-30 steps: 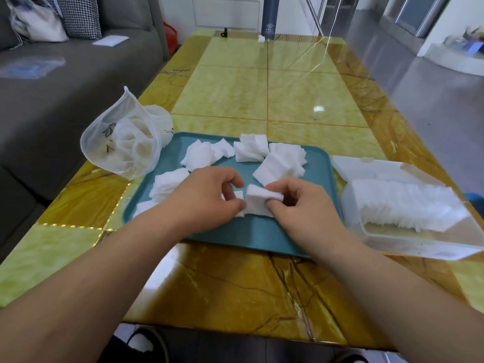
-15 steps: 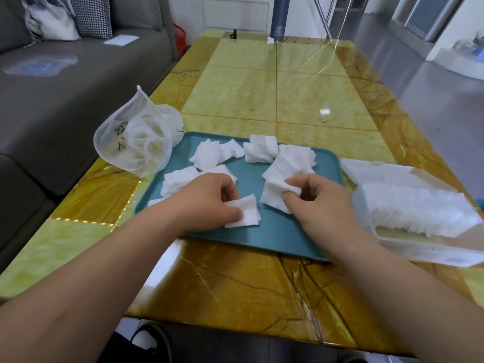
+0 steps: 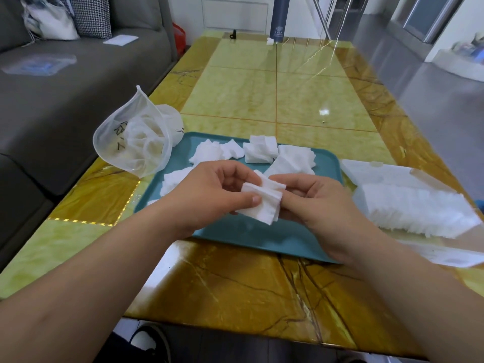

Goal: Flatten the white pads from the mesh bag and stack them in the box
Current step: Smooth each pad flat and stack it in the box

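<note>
Shoe: a dark shoe shows below the near edge of the table.
Table: a glossy table in yellow and amber marble pattern runs away from the camera.
Left hand: the left hand pinches a few white held pads between thumb and fingers, above the tray.
Right hand: the right hand, fingers curled, grasps the right edge of the same pads.
Held pads: layered and slightly fanned, they are lifted clear of the tray between the two hands.
Tray: a teal tray lies on the table under both hands.
Box: a clear box sits just right of the tray, its lid open; a long stack of flat pads fills it.
Loose pads: crumpled loose pads lie in small heaps across the tray's far half.
Bag: a white mesh bag stands at the tray's far left corner, more pads visible through it.
Sofa: a grey sofa lines the left side of the table.
Far end: a dark cylinder stands upright at the table's far edge.
</note>
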`<act>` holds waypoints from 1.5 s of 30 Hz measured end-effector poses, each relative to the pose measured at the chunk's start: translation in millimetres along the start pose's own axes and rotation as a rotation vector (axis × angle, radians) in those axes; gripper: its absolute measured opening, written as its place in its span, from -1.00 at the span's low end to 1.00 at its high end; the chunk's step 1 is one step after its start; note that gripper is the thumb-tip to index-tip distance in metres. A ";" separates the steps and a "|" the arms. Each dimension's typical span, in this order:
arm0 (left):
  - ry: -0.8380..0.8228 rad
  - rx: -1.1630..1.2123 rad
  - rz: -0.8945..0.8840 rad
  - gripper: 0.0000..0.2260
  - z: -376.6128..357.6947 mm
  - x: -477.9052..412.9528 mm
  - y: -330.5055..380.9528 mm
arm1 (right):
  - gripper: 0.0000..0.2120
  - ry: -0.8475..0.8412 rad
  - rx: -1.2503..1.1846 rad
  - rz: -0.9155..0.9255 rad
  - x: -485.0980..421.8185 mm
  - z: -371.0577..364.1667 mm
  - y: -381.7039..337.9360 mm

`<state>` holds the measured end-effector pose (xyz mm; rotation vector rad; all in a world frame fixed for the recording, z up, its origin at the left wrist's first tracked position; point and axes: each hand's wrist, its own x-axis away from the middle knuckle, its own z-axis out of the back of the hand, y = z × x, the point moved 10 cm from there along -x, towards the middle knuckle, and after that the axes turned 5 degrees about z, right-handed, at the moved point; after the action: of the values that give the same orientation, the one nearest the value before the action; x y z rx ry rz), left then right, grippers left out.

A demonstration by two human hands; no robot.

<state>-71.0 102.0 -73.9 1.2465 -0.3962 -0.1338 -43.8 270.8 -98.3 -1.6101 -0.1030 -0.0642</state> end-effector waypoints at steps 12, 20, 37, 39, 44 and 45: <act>0.048 -0.027 0.008 -0.79 5.5 -2.5 -3.2 | -0.74 -0.049 0.077 0.034 0.5 -3.6 -1.4; 0.137 -0.079 -0.020 -0.82 11.4 -1.8 -0.3 | -0.82 -0.094 0.000 0.036 2.6 -7.3 -4.5; 0.147 -0.081 0.023 -0.80 22.2 -3.5 -7.1 | -0.81 0.069 -0.163 -0.156 -1.6 6.3 8.6; 0.161 -0.073 0.018 -0.82 28.3 -3.5 -7.4 | -0.82 0.126 -0.143 -0.141 -2.7 13.3 9.2; 0.062 0.113 -0.013 -0.85 25.4 -4.5 -3.0 | -0.84 0.168 -0.107 -0.075 -4.2 17.7 5.9; 0.048 0.120 -0.017 -0.86 20.8 -4.7 -2.5 | -0.83 0.147 -0.113 -0.062 -4.0 14.4 3.5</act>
<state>-82.7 84.1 -71.9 1.3689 -0.3557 -0.0955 -47.7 284.9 -102.7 -1.7091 -0.0352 -0.2396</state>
